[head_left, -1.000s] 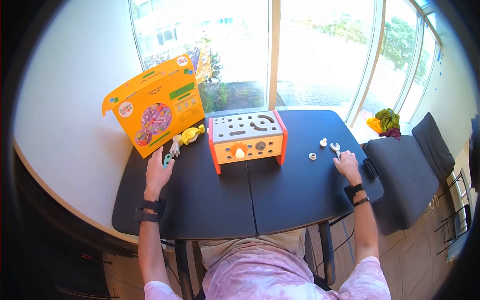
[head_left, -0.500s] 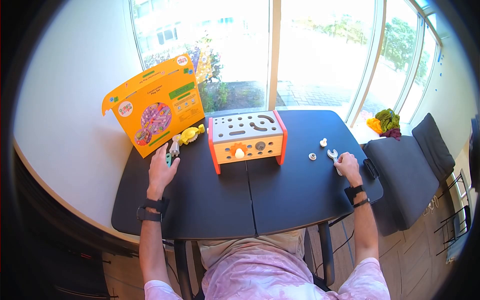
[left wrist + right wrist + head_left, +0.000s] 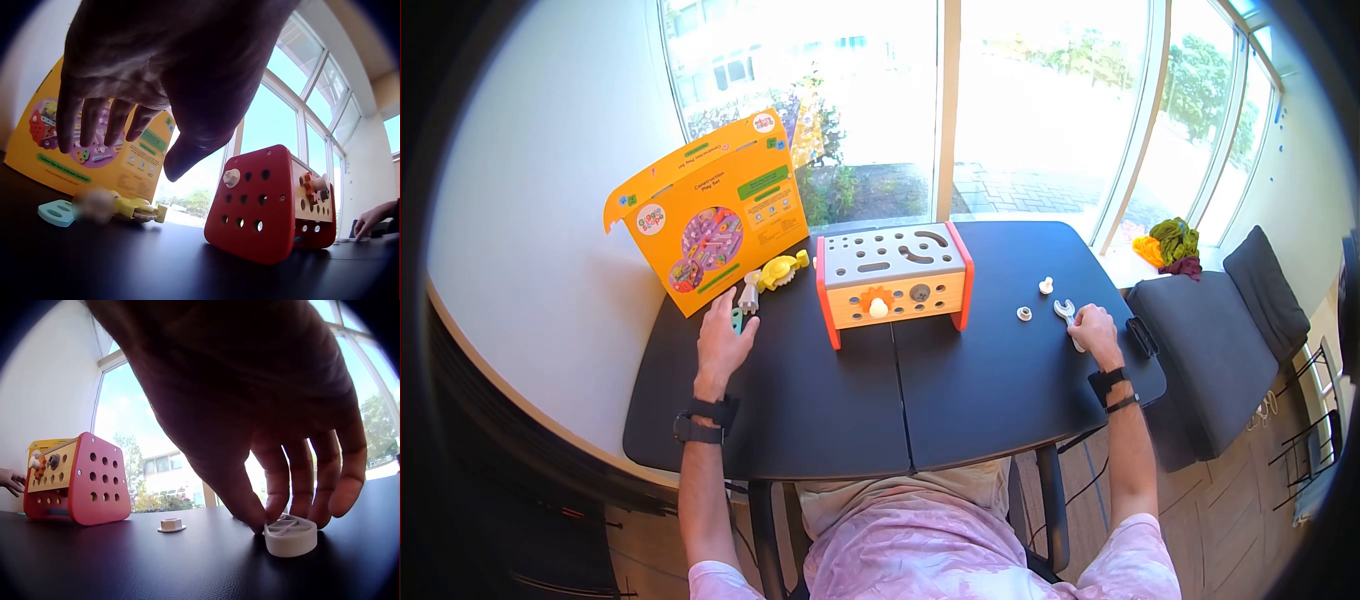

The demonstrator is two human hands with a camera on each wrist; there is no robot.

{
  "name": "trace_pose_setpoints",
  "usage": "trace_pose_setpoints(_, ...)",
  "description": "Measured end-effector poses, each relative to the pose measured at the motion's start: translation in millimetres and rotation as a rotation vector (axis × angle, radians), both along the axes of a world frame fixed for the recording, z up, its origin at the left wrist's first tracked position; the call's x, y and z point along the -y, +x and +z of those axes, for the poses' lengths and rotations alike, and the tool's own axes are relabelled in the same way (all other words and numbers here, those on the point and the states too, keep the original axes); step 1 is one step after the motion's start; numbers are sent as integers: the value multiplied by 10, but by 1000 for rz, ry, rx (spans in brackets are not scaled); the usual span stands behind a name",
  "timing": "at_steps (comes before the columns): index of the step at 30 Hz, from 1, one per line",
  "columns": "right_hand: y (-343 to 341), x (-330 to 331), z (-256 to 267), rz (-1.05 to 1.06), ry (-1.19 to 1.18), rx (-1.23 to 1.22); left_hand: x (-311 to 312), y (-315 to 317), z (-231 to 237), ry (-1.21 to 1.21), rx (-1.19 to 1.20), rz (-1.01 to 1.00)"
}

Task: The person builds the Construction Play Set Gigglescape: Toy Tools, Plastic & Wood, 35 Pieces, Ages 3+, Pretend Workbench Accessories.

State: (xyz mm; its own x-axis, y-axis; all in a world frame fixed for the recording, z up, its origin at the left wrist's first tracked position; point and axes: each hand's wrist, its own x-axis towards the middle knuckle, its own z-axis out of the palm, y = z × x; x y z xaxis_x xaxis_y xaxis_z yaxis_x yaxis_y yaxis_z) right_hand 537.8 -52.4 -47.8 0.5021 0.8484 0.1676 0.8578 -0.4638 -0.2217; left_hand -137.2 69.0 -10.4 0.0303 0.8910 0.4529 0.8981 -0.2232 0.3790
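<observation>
In the head view, the left hand point(image 3: 722, 345) is over a teal piece point(image 3: 738, 320), partly hidden by its fingers. The left wrist view shows this hand point(image 3: 150, 81) with loosely extended fingers, holding nothing, above the teal piece point(image 3: 57, 213) with holes. A whitish piece point(image 3: 749, 293) and a yellow toy point(image 3: 782, 270) lie beside it. The right hand point(image 3: 1097, 332) pinches a white wrench point(image 3: 1066, 312) on the table. In the right wrist view, thumb and finger of the right hand point(image 3: 269, 412) are at the wrench's rounded, ribbed end point(image 3: 291, 539).
A toy workbench point(image 3: 895, 262) with red sides stands at centre back, an orange gear point(image 3: 872, 296) on its front. An orange box point(image 3: 720, 215) stands at the back left. Two small white pieces, a nut point(image 3: 1024, 313) and a bolt point(image 3: 1047, 285), lie left of the wrench.
The wrench has moved slightly toward the person and turned, with the right hand gripping further along it. The left hand has shifted slightly right and its thumb has spread away from the teal piece.
</observation>
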Motion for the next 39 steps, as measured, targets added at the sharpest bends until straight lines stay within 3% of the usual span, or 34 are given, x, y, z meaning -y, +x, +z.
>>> trace_pose_setpoints(3, -212, -30, 139, 33, 73, 114, 5, -9, 0, -11, -4, 12)
trace_pose_setpoints(9, -427, -394, 187, 489, 220, 267, -7, 17, -1, -15, 1, -22)
trace_pose_setpoints(12, -380, -691, -33, 491, 276, 531, 33, 67, 6, -19, 12, -29)
trace_pose_setpoints(15, -347, -939, -15, 401, -56, 475, 45, 40, 16, -26, 20, -25)
trace_pose_setpoints(18, -201, -1161, -113, 396, -116, 574, 44, -10, 7, -33, 18, -12)
trace_pose_setpoints(21, -282, -1161, 4, 428, 140, 405, 18, -61, -4, -10, 23, -15)
trace_pose_setpoints(24, -725, -962, 461, 490, 459, 89, 55, 17, 100, 16, 79, -77)
trace_pose_setpoints(27, -1197, -849, 921, 488, 513, -450, 68, 245, 222, 82, 172, -217)
trace_pose_setpoints(33, -1890, -911, 1088, 807, 665, -964, 164, 1014, 615, 211, 269, -509)
trace_pose_setpoints(39, -2116, -1063, 706, 869, 677, -842, -170, 1538, 498, 259, 208, -511)
